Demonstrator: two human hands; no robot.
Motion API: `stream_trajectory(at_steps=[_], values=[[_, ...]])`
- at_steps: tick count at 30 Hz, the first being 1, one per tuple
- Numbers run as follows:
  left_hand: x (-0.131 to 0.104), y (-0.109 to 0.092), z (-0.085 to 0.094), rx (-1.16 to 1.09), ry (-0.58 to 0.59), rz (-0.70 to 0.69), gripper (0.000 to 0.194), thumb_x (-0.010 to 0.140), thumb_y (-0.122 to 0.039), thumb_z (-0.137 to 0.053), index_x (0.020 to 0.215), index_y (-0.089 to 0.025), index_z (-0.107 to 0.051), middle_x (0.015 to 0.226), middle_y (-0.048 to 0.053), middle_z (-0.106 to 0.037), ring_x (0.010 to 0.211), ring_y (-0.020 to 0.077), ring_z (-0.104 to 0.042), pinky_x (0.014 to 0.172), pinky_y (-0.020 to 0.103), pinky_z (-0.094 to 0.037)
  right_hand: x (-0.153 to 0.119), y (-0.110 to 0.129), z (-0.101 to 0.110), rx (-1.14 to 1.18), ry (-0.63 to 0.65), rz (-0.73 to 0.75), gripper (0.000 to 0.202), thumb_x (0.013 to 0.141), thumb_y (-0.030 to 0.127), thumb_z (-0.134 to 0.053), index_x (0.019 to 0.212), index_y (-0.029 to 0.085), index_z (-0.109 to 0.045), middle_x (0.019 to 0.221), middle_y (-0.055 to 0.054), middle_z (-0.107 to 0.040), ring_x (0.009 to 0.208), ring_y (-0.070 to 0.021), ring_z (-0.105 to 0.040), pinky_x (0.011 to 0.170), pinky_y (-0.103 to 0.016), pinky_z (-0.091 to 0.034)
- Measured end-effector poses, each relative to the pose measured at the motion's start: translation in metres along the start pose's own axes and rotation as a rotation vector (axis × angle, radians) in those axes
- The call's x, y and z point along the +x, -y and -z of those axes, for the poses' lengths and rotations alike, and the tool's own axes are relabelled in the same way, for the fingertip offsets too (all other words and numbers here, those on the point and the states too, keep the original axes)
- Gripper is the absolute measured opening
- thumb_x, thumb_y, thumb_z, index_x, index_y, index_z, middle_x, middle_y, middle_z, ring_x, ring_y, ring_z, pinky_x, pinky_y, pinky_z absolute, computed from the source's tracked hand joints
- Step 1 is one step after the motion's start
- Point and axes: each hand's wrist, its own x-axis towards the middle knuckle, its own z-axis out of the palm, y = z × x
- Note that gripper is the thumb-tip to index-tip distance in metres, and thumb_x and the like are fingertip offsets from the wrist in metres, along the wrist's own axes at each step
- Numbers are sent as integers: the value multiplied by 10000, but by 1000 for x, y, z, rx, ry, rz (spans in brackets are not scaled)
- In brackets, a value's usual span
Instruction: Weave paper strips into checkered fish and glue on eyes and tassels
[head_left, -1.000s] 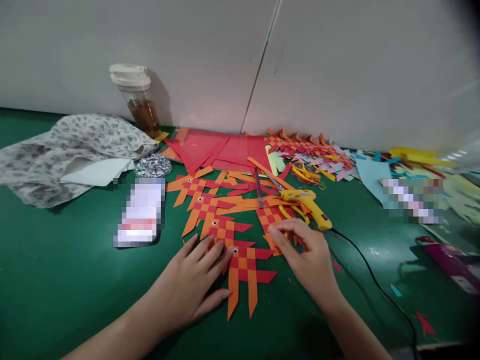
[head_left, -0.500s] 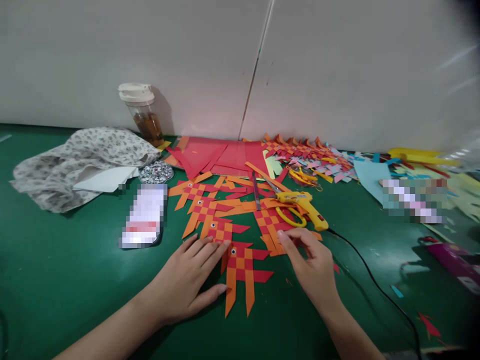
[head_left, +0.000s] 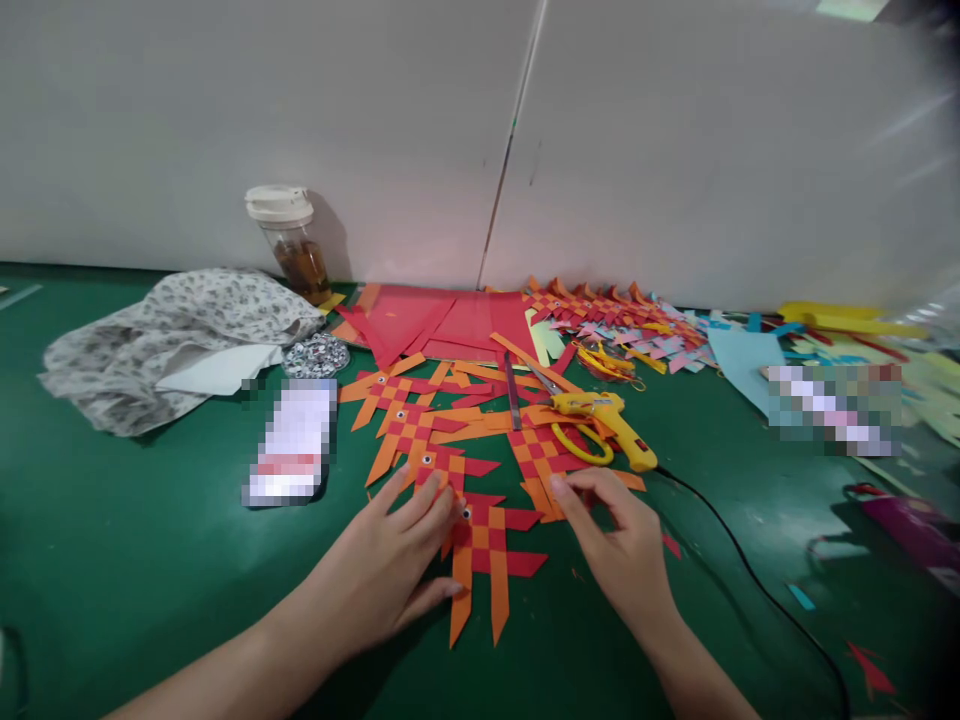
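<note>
Head view: the left hand [head_left: 405, 550] lies palm down, loosely open with its fingers a little apart, fingertips over the second fish [head_left: 448, 466] and at the edge of the nearest fish [head_left: 486, 540]; its thumb points toward an orange strip of the nearest one. Whether it grips either cannot be told. Both are woven of red and orange paper, each with an eye, and lie flat on the green worktop [head_left: 150, 580]. Two more, the third fish [head_left: 411, 430] and the far fish [head_left: 390, 392], trail away beyond the left hand, overlapping.

The right hand [head_left: 592, 510] is half curled, thumb and forefinger close together at the near edge of a woven piece [head_left: 538, 450]; whether they pinch it cannot be told. Just beyond this hand lie the glue gun [head_left: 592, 405] and yellow-handled scissors [head_left: 589, 459], partly overlapping, and the cord [head_left: 757, 557] runs off to its right.

Left of the left hand is a pixelated phone [head_left: 296, 440], with a patterned cloth [head_left: 202, 310] and the cup [head_left: 296, 255] farther out. Beyond both hands are red sheets [head_left: 480, 325] near the wall [head_left: 375, 130], with a heap of woven fish [head_left: 592, 303] beside them, beyond the right hand
</note>
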Motion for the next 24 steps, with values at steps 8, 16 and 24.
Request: stream_trajectory(at_steps=[8,16,24], values=[[11,-16,1,169,76,-60,668,820,-639,-517,1273,-154,-585,1352,118,-540,1330,309,-367,1065,504,-350,-2,0,-3,-31,-7,29,183,859,309,-591,712,202,-590,679,-14,-594,608,-143,-519,559,-263,-425],[15,-17,5,127,65,-41,634,760,-609,-622,1183,-138,-656,1314,146,-566,1335,331,-357,1087,503,-332,0,0,-4,-49,-23,88,166,852,289,-598,712,200,-592,679,-19,-599,616,-155,-538,574,-275,-434],[-5,35,5,-261,42,69,417,957,-452,-406,1361,-356,-437,1412,26,-470,1307,243,-416,1070,483,-332,-2,-5,-2,-56,-29,73,162,858,294,-596,724,204,-582,676,-13,-584,615,-151,-524,563,-272,-429]])
